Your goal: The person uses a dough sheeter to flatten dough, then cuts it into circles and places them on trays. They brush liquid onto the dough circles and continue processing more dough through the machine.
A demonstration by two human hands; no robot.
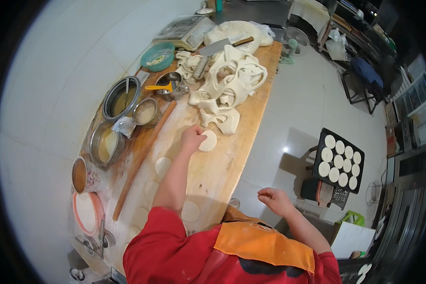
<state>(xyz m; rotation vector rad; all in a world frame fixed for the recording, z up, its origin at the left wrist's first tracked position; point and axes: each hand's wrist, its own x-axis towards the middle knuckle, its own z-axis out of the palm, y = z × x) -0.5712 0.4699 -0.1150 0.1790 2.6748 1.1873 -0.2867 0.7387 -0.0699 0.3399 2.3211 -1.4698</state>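
My left hand (192,139) reaches over the floured wooden table with its fingers closed on the left edge of a flat dough round (208,141). That round lies just below a heap of dough scraps (232,80) with round holes cut in it. More dough rounds lie nearer me, among them one (163,166) left of my forearm and another (190,211) by my sleeve. Off the table's right edge, my right hand (275,200) hangs in the air, its fingers loosely bent and slightly apart, with nothing visible in them.
A long rolling pin (144,161) lies left of my arm, beside metal bowls (94,144) and a patterned bucket (83,175). A cleaver (215,48) rests by the scraps. On the right, a black tray (323,137) of dough rounds stands above the floor. A fan (294,42) stands farther back.
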